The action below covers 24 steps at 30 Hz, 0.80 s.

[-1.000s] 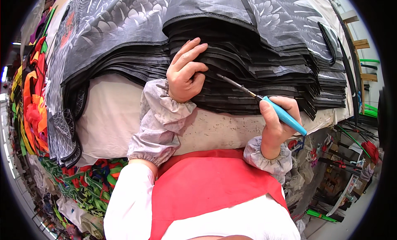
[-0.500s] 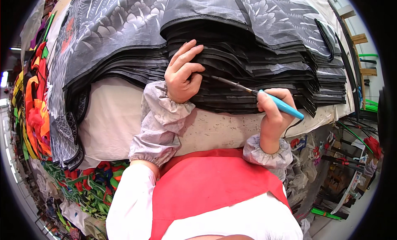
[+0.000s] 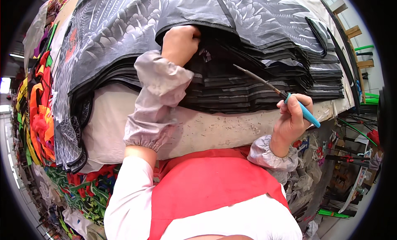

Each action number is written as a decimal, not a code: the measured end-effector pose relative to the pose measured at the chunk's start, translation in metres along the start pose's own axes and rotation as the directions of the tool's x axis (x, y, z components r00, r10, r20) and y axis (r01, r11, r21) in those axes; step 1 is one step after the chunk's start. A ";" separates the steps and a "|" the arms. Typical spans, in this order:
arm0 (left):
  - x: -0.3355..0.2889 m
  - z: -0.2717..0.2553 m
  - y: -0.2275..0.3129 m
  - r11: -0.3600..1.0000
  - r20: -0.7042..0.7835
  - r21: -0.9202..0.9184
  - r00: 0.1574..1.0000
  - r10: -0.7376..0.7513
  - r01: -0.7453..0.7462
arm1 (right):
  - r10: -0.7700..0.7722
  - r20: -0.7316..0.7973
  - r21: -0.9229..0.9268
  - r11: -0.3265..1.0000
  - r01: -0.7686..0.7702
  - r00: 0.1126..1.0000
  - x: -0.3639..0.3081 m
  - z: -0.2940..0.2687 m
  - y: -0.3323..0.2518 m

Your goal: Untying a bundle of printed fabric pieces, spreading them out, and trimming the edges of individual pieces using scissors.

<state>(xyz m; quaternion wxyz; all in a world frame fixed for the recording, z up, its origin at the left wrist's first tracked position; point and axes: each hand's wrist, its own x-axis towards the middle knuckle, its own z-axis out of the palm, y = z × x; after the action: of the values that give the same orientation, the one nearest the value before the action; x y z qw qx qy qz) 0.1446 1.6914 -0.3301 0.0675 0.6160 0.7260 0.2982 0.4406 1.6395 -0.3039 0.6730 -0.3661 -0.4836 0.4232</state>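
Observation:
A thick stack of grey and black printed fabric panels point(image 3: 256, 89) lies before me, its dark layered edges facing me. At the hem of the raised top flap point(image 3: 194, 10), my left hand point(image 3: 180, 43) is closed, its fingertips partly hidden in the fold. It appears to pinch the fabric edge there. My right hand point(image 3: 292, 120) grips the blue handle of a soldering iron point(image 3: 260, 79) like a pen. The iron's long metal tip points up and left, over the dark layers and apart from my left hand.
A pale cloth-covered table point(image 3: 223, 126) carries the stack. Colourful fabric strips point(image 3: 39, 112) hang at the left, with green and red scraps point(image 3: 89, 190) heaped below. On the right are wooden bars point(image 3: 353, 32) and bundles of green rods point(image 3: 334, 214).
My left hand has moved up from the layered edges to the flap's hem and closed. My right hand has drawn the soldering iron back to the right. The fabric has shifted slightly.

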 end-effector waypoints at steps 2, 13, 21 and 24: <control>-0.015 0.006 -0.011 0.975 0.017 -0.219 0.999 0.050 -0.045 | -0.038 -0.032 0.006 0.999 0.038 0.999 0.003 -0.008 -0.002; -0.059 -0.004 0.000 0.814 -0.036 -0.006 0.814 0.580 -0.581 | -0.016 0.001 0.028 0.999 0.016 1.000 0.002 0.000 0.005; -0.030 -0.003 -0.016 0.876 0.024 -0.119 0.881 0.473 -0.467 | -0.119 0.110 -0.110 0.985 0.131 0.987 -0.004 0.017 0.001; -0.011 0.009 -0.030 0.970 0.178 -0.172 0.962 0.205 -0.175 | -0.220 0.156 -0.215 0.944 0.251 0.963 -0.005 0.020 0.007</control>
<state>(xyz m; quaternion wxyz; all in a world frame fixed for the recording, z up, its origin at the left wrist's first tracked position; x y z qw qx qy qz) 0.1261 1.6827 -0.3559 0.1566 0.7020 0.6280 0.2971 0.4185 1.6390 -0.3071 0.6383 -0.3535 -0.6131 0.3029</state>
